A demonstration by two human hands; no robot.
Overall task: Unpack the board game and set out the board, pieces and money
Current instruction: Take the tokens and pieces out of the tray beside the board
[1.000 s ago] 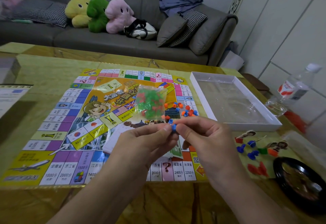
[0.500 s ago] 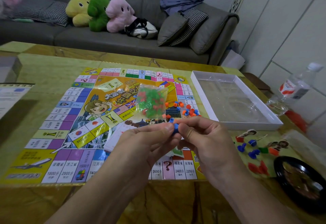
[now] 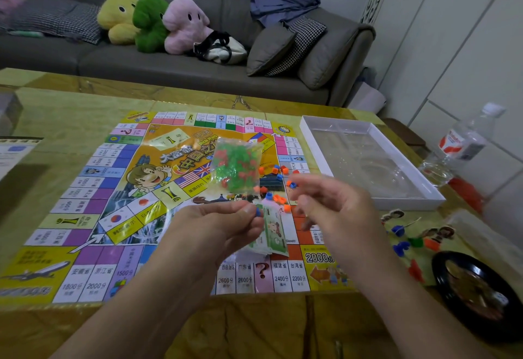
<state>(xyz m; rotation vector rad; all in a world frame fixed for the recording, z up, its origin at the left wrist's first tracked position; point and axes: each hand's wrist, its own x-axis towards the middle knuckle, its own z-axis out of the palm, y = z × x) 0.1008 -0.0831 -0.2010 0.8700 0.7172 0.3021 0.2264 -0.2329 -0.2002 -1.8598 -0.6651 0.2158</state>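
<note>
Board (image 3: pixel 93 189) lies flat on the yellow-green table (image 3: pixel 56 104), unfolded, printed side up, w/ its near edge toward the person. Far left on the table: a printed sheet (image 3: pixel 14 152), partly cut off by the frame edge.

Left hand (image 3: pixel 215 231) is over the board's near-centre, thumb and forefinger pinching a small blue piece (image 3: pixel 258 212); other fingers curled under.

On the board's centre-right sits a clear bag of green and red pieces (image 3: pixel 236 167), sealed as far as can be seen. Just right of the bag, loose orange and blue cubes (image 3: pixel 276 170) are scattered on the board. Below them, betw. the two hands, a stack of green paper money (image 3: pixel 271 231) rests on the board.

Right hand (image 3: pixel 331 211) is blurred, above the board's right edge, fingers loosely curled; can't tell if it holds anything.

Right of the board: white box tray (image 3: pixel 424 189) w/ a clear plastic insert. Near side of it, blue, red, green and orange pawns and card figures (image 3: pixel 410 234) lie on the table. Far right: a plastic water bottle (image 3: pixel 464 143) and a black round dish (image 3: pixel 481 293).
</note>
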